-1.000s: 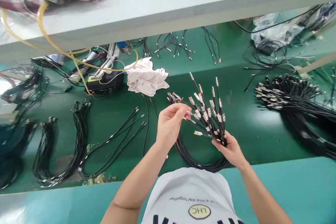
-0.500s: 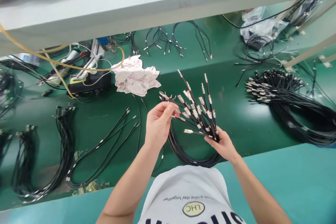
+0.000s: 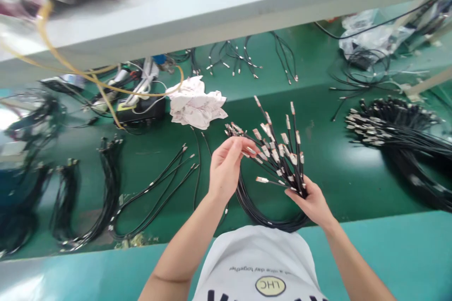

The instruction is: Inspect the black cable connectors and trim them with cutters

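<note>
Fingers of the left hand (image 3: 226, 169) still pinch one metal tip from the bundle of black cables (image 3: 278, 155), which the right hand (image 3: 312, 202) keeps gripped, right of the crumpled rag (image 3: 196, 103); sorting continues.

I see a crumpled white rag (image 3: 197, 102) lying on the green mat (image 3: 328, 164). Just left of the rag sits a black box (image 3: 141, 112) with a yellow tube (image 3: 88, 77) looping over it, and farther left lie several bundles of black cables (image 3: 106, 188). Far right of the rag spreads a big cable pile (image 3: 395, 127), behind it a plastic bag (image 3: 370, 37), and above the rag runs a white shelf (image 3: 226, 4).
</note>
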`<state>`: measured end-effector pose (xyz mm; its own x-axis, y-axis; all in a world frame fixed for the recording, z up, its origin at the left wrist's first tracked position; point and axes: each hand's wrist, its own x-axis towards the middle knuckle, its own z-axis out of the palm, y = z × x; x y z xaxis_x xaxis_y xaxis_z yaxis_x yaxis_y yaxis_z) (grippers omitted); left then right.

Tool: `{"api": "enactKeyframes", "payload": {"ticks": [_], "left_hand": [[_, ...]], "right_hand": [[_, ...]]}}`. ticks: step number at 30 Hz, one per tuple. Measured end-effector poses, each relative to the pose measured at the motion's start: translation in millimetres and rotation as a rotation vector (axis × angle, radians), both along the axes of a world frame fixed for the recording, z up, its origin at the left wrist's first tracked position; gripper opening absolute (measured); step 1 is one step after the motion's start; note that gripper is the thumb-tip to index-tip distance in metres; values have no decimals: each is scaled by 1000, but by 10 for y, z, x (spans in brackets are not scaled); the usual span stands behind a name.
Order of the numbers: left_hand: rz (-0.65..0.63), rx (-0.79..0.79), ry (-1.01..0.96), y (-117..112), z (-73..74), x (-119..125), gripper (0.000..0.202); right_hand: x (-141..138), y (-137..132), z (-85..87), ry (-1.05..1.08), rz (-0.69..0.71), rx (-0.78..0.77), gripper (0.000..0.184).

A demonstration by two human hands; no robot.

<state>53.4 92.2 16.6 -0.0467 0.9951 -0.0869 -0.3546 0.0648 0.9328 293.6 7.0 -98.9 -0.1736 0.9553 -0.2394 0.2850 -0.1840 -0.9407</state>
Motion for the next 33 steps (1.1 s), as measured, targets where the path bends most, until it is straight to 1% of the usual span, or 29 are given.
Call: {"api": "enactKeyframes", "payload": {"ticks": [2,5,10,16,21,24,27,30,31,33], "left_hand": [[29,0,-30,36,33,-58,17],[78,35,-37,98,109,-137,20],[71,71,-80,149,215,-171,10],[111,36,-91,189,219,-171,22],[109,-3,-75,228,217,-205,26],[87,-11,-72,235,236,-199,26],[57,-9,-60,252,268,-176,22],[31,11,-42,306,288,-165,18],[17,16,-65,335,286,-168,22],[-8,15,-145,405,270,-178,37]], "right_hand": [[-16,-20,-1,1,12,-2,35],[-52,-41,-6,11,27,7,33],[-87,-57,-34,-16,16,52,32],[-121,-30,-30,-40,6,62,34],[-164,12,-12,-26,16,61,33],[-156,17,-19,-4,8,65,33],[-133,16,-18,-2,9,70,32],[-108,8,-5,-22,17,80,31],[-101,3,1,-23,18,83,31],[-87,-14,12,-18,18,90,32]]}}
